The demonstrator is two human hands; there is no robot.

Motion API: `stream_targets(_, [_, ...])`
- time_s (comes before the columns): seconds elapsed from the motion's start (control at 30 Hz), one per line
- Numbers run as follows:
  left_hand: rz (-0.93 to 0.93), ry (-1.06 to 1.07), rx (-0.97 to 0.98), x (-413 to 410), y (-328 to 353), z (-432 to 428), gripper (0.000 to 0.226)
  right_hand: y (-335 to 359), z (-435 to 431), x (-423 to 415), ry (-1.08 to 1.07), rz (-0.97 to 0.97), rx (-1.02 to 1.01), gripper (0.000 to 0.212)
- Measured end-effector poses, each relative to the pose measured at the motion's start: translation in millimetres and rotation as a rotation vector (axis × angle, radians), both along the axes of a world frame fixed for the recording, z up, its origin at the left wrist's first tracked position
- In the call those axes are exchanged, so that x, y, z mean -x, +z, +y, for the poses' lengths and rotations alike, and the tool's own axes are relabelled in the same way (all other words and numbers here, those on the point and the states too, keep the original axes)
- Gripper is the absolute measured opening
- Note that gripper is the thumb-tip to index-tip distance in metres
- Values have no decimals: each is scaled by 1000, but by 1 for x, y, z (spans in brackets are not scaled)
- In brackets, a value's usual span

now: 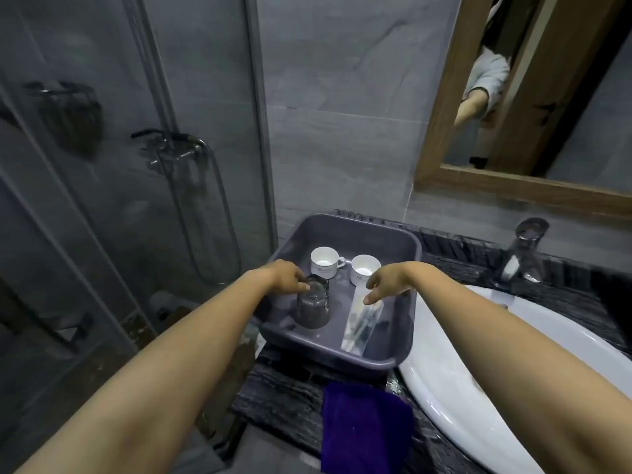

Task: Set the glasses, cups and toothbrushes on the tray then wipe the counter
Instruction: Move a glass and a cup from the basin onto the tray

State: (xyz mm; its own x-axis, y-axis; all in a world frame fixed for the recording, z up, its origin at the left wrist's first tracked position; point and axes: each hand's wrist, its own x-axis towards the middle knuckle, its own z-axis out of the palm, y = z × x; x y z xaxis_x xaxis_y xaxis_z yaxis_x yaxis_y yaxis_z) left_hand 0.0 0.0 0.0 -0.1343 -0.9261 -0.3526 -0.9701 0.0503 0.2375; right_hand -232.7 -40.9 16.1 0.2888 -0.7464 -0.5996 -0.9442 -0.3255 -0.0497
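A dark purple-grey plastic tray [403,248] stands on the black stone counter [287,398] left of the sink. Two white cups [324,265] [364,268] sit at its far side. A clear glass [313,306] stands in the tray's left part, and my left hand [289,277] grips its rim. Wrapped toothbrushes in a clear packet [359,328] lie in the tray's right part. My right hand [384,283] hovers over the packet's far end with fingers spread, holding nothing.
A purple cloth [366,429] hangs over the counter's near edge. The white sink basin [478,371] lies to the right with a chrome tap [523,254] behind it. A glass shower screen stands at the left, and a wood-framed mirror [513,186] hangs above the sink.
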Motion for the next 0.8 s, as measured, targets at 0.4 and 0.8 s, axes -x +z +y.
stream_targets(0.4, [71, 60, -105, 26, -56, -47, 94, -37, -98, 10, -37, -158, 37, 72])
stream_targets(0.8, [157, 137, 25, 23, -76, -45, 77, -86, -127, -8, -33, -135, 115, 100])
